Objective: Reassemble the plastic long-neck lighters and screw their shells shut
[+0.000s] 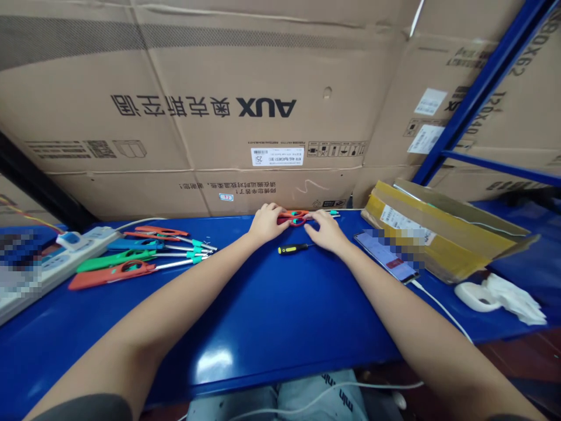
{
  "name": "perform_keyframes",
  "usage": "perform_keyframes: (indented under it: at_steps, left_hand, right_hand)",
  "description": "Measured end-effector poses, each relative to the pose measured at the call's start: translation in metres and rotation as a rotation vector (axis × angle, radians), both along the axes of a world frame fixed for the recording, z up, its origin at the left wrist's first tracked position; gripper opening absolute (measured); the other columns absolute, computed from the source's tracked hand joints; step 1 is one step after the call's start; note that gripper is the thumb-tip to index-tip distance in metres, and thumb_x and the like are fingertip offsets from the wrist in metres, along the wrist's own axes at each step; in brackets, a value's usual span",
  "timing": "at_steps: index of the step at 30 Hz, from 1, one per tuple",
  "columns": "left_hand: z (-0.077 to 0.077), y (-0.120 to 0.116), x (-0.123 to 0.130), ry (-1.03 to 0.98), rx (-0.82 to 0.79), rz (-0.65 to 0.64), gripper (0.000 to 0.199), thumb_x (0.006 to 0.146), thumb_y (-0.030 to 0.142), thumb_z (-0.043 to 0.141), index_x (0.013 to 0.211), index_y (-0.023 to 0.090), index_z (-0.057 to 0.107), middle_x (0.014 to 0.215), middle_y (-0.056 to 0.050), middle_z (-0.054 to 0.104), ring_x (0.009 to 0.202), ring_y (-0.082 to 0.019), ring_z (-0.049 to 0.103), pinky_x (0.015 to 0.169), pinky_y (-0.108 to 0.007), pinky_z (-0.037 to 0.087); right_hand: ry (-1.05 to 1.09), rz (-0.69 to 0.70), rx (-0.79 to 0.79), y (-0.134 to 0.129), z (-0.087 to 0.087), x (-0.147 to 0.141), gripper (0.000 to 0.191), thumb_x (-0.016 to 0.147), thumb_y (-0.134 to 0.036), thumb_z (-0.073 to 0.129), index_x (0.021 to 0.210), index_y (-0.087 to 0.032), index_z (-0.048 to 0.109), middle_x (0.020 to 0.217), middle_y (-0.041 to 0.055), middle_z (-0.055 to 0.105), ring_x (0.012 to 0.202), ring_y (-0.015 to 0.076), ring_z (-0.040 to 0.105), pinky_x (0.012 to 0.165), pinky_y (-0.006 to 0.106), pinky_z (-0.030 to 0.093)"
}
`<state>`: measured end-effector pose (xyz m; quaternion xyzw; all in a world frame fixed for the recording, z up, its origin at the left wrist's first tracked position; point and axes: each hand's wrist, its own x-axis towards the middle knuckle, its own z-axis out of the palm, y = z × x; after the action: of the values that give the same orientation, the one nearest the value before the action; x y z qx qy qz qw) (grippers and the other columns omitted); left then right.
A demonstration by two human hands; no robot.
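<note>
Both of my hands are at the back of the blue table (280,316), by a small group of red and orange lighters (298,215) with green parts and metal tips pointing right. My left hand (268,223) rests at their left end, fingers bent over it. At their right side is my right hand (325,229), its fingers curled toward the lighters. How firmly either hand grips is too small to tell. Just in front lies a yellow and black screwdriver (293,249), its shaft running toward my right hand.
Several long lighters, including a green one (116,260), lie at left beside a white power strip (65,263). At right are a phone (385,254) on a cable, an open cardboard box (438,234) and a white tape roll (475,297). Large cartons (197,70) stand behind.
</note>
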<state>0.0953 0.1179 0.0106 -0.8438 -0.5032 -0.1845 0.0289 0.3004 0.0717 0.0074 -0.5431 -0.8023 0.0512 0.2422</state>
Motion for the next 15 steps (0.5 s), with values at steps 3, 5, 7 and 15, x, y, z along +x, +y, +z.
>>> perform_keyframes:
  at_steps: [3, 5, 7, 15]
  left_hand:
    - [0.004, 0.004, 0.01, 0.004, 0.013, -0.001, 0.034, 0.098, 0.035, 0.06, 0.126, 0.017, 0.06, 0.129, -0.011, 0.061, 0.11, -0.024, 0.063, 0.093, -0.045, 0.056]
    - [0.004, 0.004, 0.015, 0.016, 0.004, -0.013, 0.034, 0.098, 0.035, 0.06, 0.126, 0.017, 0.06, 0.129, -0.011, 0.061, 0.109, -0.024, 0.063, 0.093, -0.045, 0.056]
    - [0.001, 0.003, 0.018, 0.025, -0.011, -0.029, 0.034, 0.098, 0.035, 0.06, 0.126, 0.017, 0.06, 0.128, -0.011, 0.061, 0.109, -0.024, 0.064, 0.092, -0.045, 0.056]
    - [-0.008, -0.002, 0.017, 0.04, -0.053, -0.147, 0.034, 0.098, 0.035, 0.061, 0.127, 0.017, 0.059, 0.128, -0.011, 0.061, 0.109, -0.024, 0.064, 0.092, -0.045, 0.057]
  right_hand:
    - [-0.008, -0.2, 0.025, 0.026, 0.0, 0.022, 0.034, 0.097, -0.036, 0.061, 0.126, -0.018, 0.06, 0.13, 0.0101, 0.061, 0.111, 0.0235, 0.063, 0.094, 0.046, 0.055]
    - [-0.028, -0.266, 0.03, 0.038, -0.001, 0.033, 0.035, 0.097, -0.036, 0.061, 0.127, -0.018, 0.06, 0.129, 0.0101, 0.062, 0.109, 0.0229, 0.064, 0.091, 0.045, 0.056]
    - [-0.055, -0.288, 0.029, 0.044, -0.004, 0.04, 0.035, 0.097, -0.036, 0.061, 0.128, -0.018, 0.06, 0.129, 0.0101, 0.062, 0.109, 0.0229, 0.064, 0.091, 0.045, 0.056]
    - [-0.195, -0.21, 0.047, 0.034, -0.014, 0.038, 0.034, 0.097, -0.036, 0.06, 0.127, -0.018, 0.06, 0.129, 0.0101, 0.062, 0.109, 0.0226, 0.064, 0.091, 0.045, 0.056]
